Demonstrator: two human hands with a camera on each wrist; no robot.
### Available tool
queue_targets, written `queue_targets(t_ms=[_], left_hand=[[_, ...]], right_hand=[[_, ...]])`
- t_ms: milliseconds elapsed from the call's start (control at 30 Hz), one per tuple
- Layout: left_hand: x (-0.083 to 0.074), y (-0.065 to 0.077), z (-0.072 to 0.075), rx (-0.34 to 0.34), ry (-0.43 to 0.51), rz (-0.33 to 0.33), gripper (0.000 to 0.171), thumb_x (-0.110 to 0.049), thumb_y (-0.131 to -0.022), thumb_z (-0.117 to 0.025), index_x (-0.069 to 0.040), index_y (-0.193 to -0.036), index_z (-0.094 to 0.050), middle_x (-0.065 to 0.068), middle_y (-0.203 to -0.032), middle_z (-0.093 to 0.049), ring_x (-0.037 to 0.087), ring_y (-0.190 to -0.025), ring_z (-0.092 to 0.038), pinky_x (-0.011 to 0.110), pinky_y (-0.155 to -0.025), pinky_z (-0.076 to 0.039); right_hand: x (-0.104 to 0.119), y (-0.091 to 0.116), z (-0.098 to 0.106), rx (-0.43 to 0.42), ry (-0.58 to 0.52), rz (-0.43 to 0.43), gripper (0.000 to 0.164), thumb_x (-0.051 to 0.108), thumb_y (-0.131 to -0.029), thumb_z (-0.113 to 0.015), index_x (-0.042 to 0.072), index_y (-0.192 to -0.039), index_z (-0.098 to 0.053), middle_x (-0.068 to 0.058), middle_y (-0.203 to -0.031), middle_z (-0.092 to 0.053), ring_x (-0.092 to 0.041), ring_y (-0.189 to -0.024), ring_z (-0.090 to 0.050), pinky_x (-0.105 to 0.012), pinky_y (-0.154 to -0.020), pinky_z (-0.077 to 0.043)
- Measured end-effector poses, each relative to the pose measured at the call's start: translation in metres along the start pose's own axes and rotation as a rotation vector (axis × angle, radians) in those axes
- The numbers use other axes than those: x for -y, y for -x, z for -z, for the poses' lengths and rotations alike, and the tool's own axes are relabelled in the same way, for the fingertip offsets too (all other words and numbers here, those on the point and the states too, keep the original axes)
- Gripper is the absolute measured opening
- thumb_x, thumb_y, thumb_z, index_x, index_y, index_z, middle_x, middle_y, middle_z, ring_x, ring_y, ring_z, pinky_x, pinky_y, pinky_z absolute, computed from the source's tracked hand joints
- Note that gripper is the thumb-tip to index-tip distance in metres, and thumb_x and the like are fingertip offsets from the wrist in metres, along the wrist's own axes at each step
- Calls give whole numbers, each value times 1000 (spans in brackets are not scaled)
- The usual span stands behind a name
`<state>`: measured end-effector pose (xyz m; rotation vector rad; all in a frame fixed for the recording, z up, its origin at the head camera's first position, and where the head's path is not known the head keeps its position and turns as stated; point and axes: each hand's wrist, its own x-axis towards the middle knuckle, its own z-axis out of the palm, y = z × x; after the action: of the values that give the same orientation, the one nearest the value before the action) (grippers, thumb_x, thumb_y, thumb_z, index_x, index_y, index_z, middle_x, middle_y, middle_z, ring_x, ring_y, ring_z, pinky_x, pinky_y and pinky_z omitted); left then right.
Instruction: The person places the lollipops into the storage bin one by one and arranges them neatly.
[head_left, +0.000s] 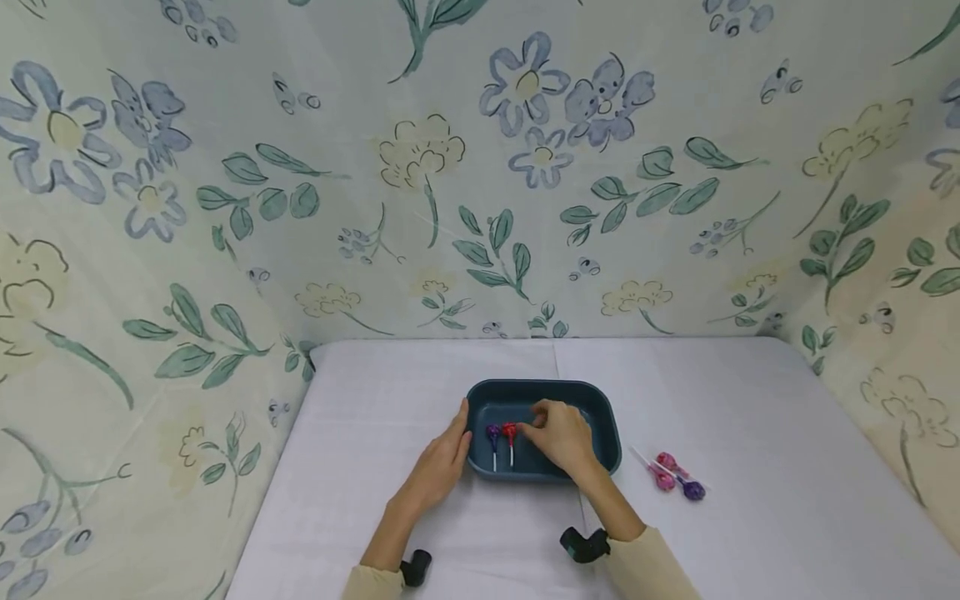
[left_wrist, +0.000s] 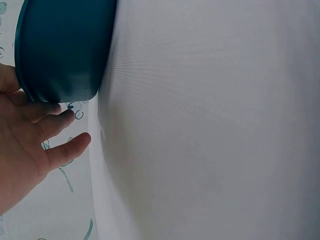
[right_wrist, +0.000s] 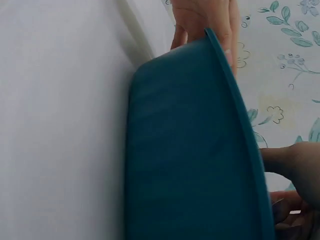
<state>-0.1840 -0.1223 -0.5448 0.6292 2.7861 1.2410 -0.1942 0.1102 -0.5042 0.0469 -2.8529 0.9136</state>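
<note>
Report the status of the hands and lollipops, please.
Left hand touching left end of tray. Right hand over tray beside red lollipop, grip unclear. Purple lollipop beside red one. No obstruction seen.

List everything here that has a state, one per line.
Tray: upright, uncovered
Red lollipop: lying in the tray
Inner purple lollipop: lying beside the red one
Three outer lollipops: clustered on the white cloth
Left grip: touching the tray's end
Right grip: over the tray, contents unclear
</note>
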Motion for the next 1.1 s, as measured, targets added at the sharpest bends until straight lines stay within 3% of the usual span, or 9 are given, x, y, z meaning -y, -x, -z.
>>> queue_targets(t_ms=[200, 267, 333, 500, 667, 933, 1100], left_hand=[[-1, -1, 0, 3, 4, -8, 58, -20, -114, -39, -5, -165, -17, 12, -171, -23, 28, -156, -32, 49, -128, -32], [-1, -1, 0, 3, 6, -11, 58, -20, -114, -39, -4, -165, -17, 13, -171, -23, 29, -156, -32, 49, -128, -32], [-1, 0, 0, 3, 8, -12, 58, -19, -114, -39, -3, -165, -17, 13, -171, -23, 29, -156, -32, 50, -128, -32], [0, 2, 0, 8, 16, -10, 58, -20, -114, -39, -4, -165, -16, 13, -171, -22, 28, -156, -31, 48, -128, -31], [1, 3, 0, 9, 20, -6, 59, -20, -114, -39, -5, -166, -15, 12, -172, -20, 28, -157, -30, 48, -128, -31], [0, 3, -1, 12, 16, -14, 59, -19, -114, -40, -4, -165, -16, 14, -171, -21, 28, -157, -30, 47, -128, -31], [0, 3, -1, 6, 18, -7, 59, -19, -114, -41, -5, -165, -17, 13, -171, -22, 27, -157, -30, 47, -128, -31]], right_hand=[[-38, 8, 42, -290, -46, 141, 26, 15, -85, -86, 1, -106, -79, -5, -79, -72, 0, -52, -38, -20, -47, -32], [-58, 12, 59, -356, -36, 134, 23, 11, -85, -84, 1, -105, -79, -7, -79, -71, 1, -50, -35, -20, -44, -30], [-80, 17, 75, -368, -11, 90, 22, 11, -89, -80, -1, -107, -78, -11, -83, -71, 1, -49, -35, -21, -42, -29], [-130, 41, 105, -314, 88, -48, 29, 18, -95, -73, -3, -115, -74, -20, -95, -72, -5, -50, -35, -23, -40, -28], [-163, 73, 115, -205, 143, -173, 36, 23, -97, -69, -4, -120, -70, -24, -102, -71, -12, -55, -38, -25, -42, -30], [-184, 111, 124, 71, 133, -393, 62, 50, -99, -65, -4, -130, -63, -20, -105, -73, -23, -80, -62, -27, -54, -43], [-186, 115, 115, 115, 106, -417, 67, 56, -90, -74, -1, -125, -67, -11, -98, -74, -24, -85, -65, -26, -59, -43]])
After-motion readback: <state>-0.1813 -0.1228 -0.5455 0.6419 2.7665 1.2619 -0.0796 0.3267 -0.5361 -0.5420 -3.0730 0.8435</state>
